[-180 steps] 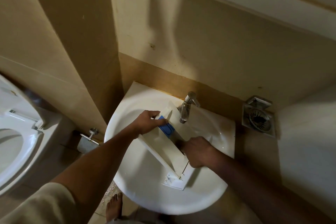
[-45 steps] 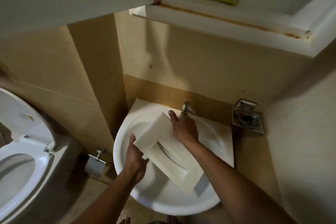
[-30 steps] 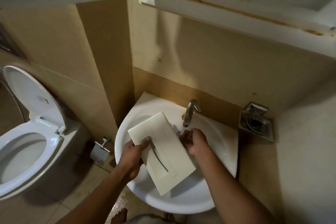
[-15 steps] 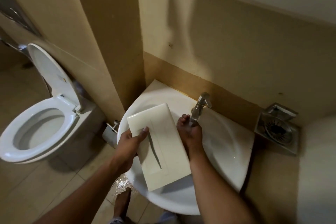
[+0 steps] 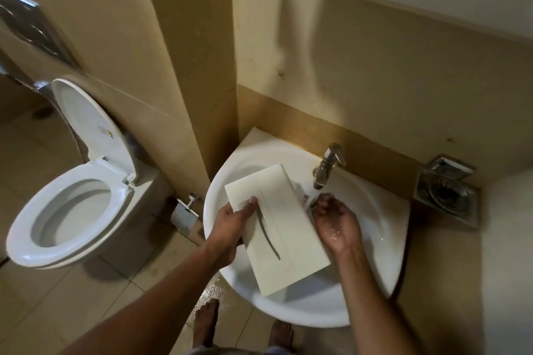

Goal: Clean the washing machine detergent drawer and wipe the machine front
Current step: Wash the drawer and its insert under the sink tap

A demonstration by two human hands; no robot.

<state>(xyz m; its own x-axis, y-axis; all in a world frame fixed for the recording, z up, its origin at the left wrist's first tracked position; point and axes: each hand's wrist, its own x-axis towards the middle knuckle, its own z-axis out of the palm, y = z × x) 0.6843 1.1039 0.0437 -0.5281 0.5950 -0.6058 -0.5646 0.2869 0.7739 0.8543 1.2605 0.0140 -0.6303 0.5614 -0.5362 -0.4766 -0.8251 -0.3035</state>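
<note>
The right hand (image 5: 337,225) has come off the right edge of the detergent drawer (image 5: 288,228) since half a second ago and now lies palm up and loosely cupped, wet, beneath the tap (image 5: 327,168), where a thin stream of water meets its fingers; it holds nothing; the drawer itself has barely shifted; it lies slantwise over the bowl of the sink (image 5: 375,262), a flat pale face upward with a long dark curved slot in it, its far corner near the tap and its near corner toward the sink's front rim; the left hand (image 5: 233,222) grips its left edge, thumb on top and fingers beneath; the two hands are apart, with the drawer between them; right of the sink a metal soap dish (image 5: 445,192) is fixed in the corner of the wall; left of it stands a white toilet (image 5: 121,196) with its lid (image 5: 86,124) raised; below the sink, two bare feet (image 5: 204,323) stand on the tiled floor (image 5: 57,311), beside a wet patch (image 5: 215,291).
</note>
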